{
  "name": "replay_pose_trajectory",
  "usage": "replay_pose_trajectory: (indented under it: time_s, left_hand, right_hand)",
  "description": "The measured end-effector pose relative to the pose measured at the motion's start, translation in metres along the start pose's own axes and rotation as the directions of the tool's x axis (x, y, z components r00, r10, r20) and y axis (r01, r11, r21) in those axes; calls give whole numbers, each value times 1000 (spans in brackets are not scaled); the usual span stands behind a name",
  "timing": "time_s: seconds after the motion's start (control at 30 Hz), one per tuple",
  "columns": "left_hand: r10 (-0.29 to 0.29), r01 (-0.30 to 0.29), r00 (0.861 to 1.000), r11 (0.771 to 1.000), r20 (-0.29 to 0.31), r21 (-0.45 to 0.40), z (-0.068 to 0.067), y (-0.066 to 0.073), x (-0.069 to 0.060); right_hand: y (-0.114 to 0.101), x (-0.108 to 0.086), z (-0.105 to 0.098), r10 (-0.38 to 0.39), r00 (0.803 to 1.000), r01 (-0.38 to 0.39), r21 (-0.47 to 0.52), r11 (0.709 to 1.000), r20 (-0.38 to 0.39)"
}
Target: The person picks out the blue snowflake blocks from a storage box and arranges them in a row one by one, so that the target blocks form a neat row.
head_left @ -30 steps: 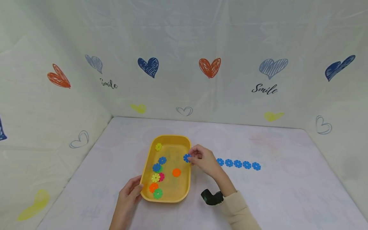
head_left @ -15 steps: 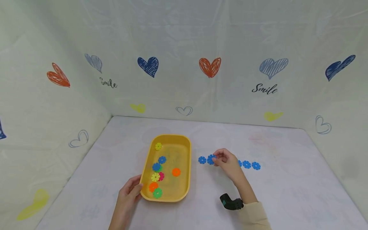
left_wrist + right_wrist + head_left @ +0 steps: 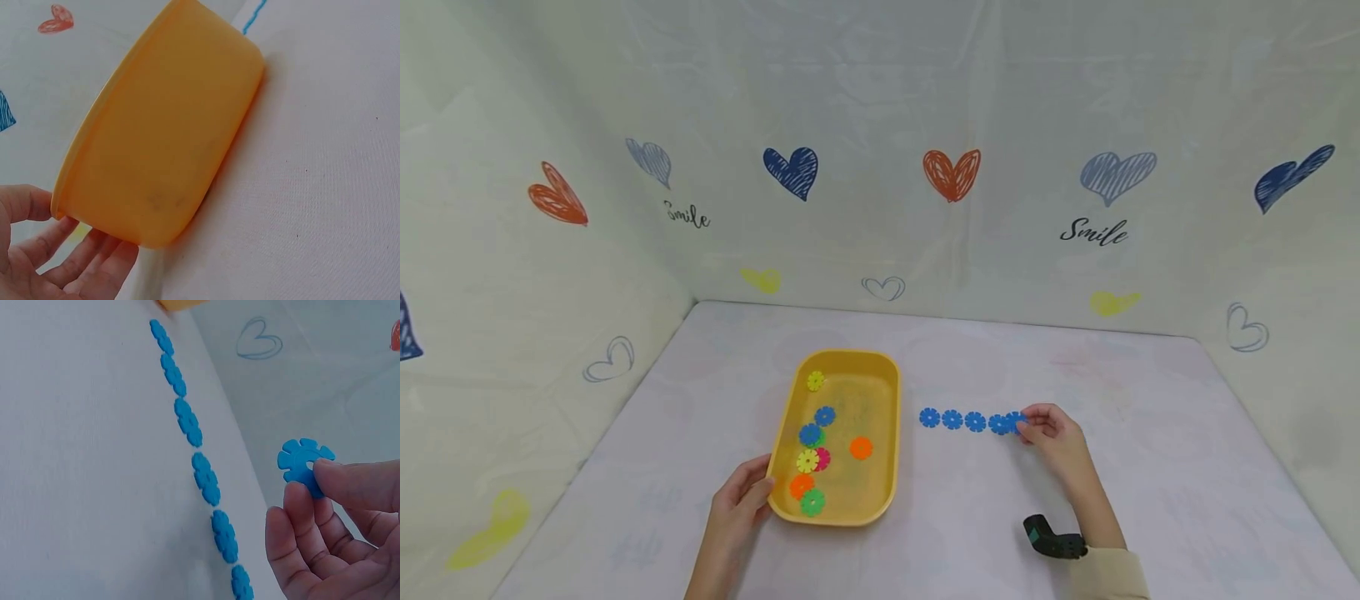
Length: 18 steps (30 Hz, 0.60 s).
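Note:
My right hand [image 3: 1062, 443] pinches a blue snowflake-shaped plastic disc [image 3: 300, 464] between thumb and fingers, held above a row of matching blue discs [image 3: 952, 419] on the table. In the right wrist view that row [image 3: 187, 422] lies apart from the pinched disc, and several of its pieces show. Seen from the head, my fingers hide the right end of the row. My left hand [image 3: 739, 502] grips the near left edge of a yellow tray [image 3: 876, 493], thumb at the rim and fingers against the outer wall [image 3: 156, 144].
Inside the tray lie several loose discs, among them a yellow disc [image 3: 816, 381], a blue disc [image 3: 824, 416], an orange disc [image 3: 861, 448] and a green disc [image 3: 812, 502]. White sheeting printed with hearts stands behind the white table [image 3: 955, 533] and along its sides.
My right hand has carried the blue disc from the tray's right edge rightward along the row, uncovering the row's left end. My left hand stays on the tray.

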<state>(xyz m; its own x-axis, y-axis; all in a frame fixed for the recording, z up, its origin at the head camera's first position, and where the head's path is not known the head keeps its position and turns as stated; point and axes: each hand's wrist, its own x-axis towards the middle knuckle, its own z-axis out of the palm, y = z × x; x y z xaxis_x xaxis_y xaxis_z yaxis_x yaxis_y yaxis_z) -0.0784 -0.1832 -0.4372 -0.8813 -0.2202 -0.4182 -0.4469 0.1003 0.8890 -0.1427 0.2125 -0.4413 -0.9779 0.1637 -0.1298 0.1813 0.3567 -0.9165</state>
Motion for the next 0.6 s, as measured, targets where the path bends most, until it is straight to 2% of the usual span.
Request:
replay_pose_trajectory:
  time_s: [0.3,0.6]
  left_hand:
    - [16,-16,1000,1000,8,3,1,1,0]
    - [-6,6,1000,1000,4,16,0,1,0]
  right_hand:
    - [23,2,-32,40,994,-44,-40,998,-97]
    - [48,8,-62,147,982,-157,-74,985,-118]
